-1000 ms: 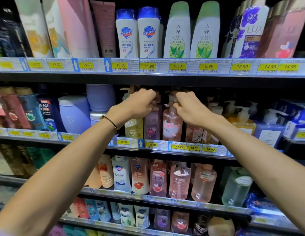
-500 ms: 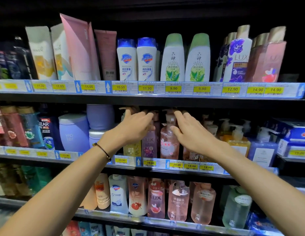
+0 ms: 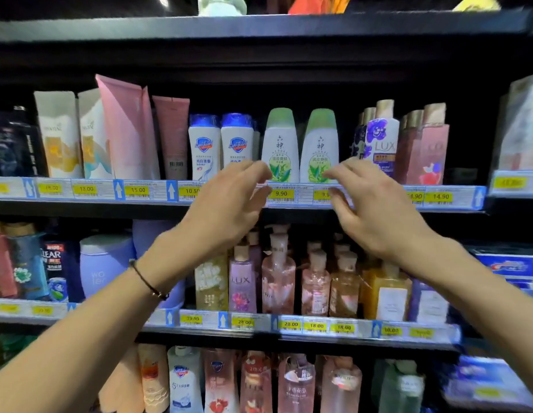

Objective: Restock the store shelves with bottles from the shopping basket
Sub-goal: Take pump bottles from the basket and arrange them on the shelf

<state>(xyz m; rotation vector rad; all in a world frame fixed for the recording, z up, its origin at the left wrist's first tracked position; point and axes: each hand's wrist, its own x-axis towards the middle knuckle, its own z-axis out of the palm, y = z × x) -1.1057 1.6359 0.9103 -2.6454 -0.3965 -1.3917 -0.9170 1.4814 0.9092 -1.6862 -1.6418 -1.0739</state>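
The fingers (image 3: 247, 171) of both hands are loosely spread and slightly bent, gripping nothing, their tips in front of the price strip (image 3: 86, 189) and the feet of two green-capped bottles (image 3: 279, 144) on the upper shelf. The left hand (image 3: 226, 213) and right hand (image 3: 378, 213) are raised side by side, backs to the camera. Both bare forearms rise from the lower corners across the pump bottles (image 3: 277, 281) on the shelf below, with a dark bracelet (image 3: 147, 283) on the left wrist.

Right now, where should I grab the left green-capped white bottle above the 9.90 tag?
Its upper body just below the green cap, from the front, I'd say. The left green-capped bottle stands upright and narrows toward the top, while a blue-capped bottle and its green-capped twin crowd its sides.
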